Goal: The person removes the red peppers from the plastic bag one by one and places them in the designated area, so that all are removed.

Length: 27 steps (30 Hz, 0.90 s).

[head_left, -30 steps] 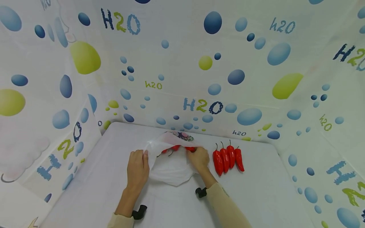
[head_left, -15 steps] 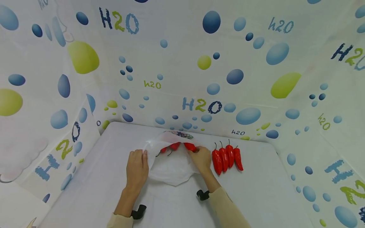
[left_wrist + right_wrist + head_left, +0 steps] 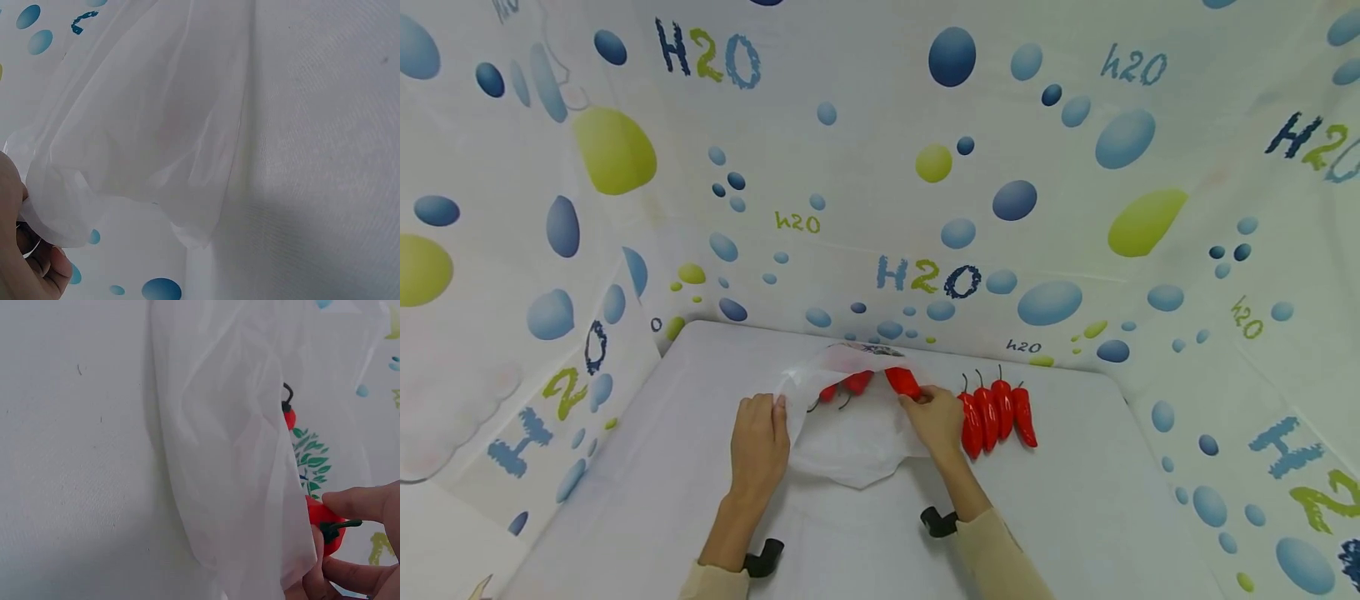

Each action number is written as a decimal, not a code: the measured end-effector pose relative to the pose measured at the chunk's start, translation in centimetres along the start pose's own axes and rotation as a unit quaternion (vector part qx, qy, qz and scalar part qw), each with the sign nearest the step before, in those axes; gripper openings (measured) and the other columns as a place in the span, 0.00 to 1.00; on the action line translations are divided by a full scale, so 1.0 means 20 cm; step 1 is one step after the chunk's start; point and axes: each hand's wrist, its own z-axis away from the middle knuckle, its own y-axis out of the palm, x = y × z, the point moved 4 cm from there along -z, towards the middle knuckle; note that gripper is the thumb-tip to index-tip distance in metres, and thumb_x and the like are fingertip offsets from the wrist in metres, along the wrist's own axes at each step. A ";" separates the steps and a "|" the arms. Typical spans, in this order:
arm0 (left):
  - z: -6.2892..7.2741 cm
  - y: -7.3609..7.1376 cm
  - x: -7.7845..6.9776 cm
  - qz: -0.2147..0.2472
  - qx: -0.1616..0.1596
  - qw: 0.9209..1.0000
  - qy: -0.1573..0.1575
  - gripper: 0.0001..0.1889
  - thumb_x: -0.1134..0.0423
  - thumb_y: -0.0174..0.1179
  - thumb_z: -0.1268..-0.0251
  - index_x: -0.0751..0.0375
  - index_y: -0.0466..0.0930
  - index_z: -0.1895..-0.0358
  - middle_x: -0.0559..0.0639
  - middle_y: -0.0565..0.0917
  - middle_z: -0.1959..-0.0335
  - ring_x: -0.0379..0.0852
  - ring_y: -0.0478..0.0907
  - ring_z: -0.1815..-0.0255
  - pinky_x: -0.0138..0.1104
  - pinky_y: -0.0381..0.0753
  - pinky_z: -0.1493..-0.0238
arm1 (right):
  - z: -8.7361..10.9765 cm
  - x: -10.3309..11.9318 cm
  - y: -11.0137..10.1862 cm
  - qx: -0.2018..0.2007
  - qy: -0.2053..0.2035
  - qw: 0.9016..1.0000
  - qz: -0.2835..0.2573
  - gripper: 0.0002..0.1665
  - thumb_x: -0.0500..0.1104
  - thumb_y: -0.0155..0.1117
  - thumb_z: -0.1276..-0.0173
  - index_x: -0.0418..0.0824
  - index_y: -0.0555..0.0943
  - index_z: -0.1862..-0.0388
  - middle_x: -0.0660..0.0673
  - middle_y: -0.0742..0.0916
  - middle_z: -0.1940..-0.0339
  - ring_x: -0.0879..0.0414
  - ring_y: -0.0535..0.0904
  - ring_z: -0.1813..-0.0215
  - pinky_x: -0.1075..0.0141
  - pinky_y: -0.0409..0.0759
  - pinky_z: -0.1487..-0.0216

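My left hand [image 3: 760,446] pinches the left edge of a white plastic bag [image 3: 850,457], whose mouth gapes toward me. In the left wrist view the bag's thin film [image 3: 156,125] hangs from those fingers. At the right of the mouth, my right hand [image 3: 938,418] pinches a red chili pepper [image 3: 902,382] near its stem end, its far end inside the bag. The right wrist view shows the green stem of that pepper [image 3: 328,531] between thumb and fingers. Deeper in the bag lie other red peppers [image 3: 856,382], partly covered by the upper film.
Several red chili peppers [image 3: 987,417] lie side by side on the white table [image 3: 1090,492], just right of my right hand, stems pointing away. A white wall covering [image 3: 850,150] with coloured drops and lettering rises behind the table and at both sides.
My right hand has shifted slightly right and toward me, and more of its pepper shows under the bag's upper edge. That edge has lifted a little. My left hand keeps its hold.
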 end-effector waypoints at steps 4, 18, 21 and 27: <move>0.00 0.00 0.00 0.000 -0.006 1.000 0.005 0.09 0.70 0.56 0.21 0.70 0.74 0.64 0.58 0.74 0.72 0.54 0.69 0.69 0.43 0.68 0.69 | 0.01 0.00 -0.03 0.002 0.012 1.000 -0.003 0.21 0.49 0.78 0.35 0.35 0.90 0.51 0.46 0.88 0.72 0.53 0.81 0.69 0.63 0.79 0.70; 0.00 0.00 0.00 -0.003 0.005 1.000 -0.008 0.09 0.69 0.55 0.21 0.70 0.74 0.63 0.57 0.75 0.72 0.54 0.69 0.68 0.43 0.69 0.69 | 0.07 0.01 -0.12 -0.006 0.014 0.999 -0.031 0.22 0.50 0.78 0.35 0.36 0.90 0.50 0.45 0.89 0.69 0.52 0.82 0.68 0.62 0.79 0.70; 0.00 0.00 0.00 -0.003 0.002 1.000 -0.005 0.09 0.69 0.56 0.21 0.70 0.74 0.63 0.58 0.75 0.72 0.54 0.69 0.68 0.43 0.69 0.69 | 0.09 0.01 -0.14 -0.009 0.012 0.999 -0.030 0.22 0.51 0.78 0.35 0.37 0.90 0.49 0.45 0.90 0.68 0.52 0.83 0.68 0.62 0.79 0.71; 0.00 0.00 0.00 -0.001 -0.004 1.000 -0.002 0.08 0.71 0.57 0.22 0.71 0.75 0.63 0.58 0.75 0.73 0.53 0.68 0.69 0.42 0.69 0.70 | 0.12 0.00 -0.18 -0.011 0.008 0.999 -0.038 0.22 0.49 0.79 0.36 0.36 0.90 0.49 0.44 0.90 0.68 0.51 0.81 0.69 0.62 0.76 0.74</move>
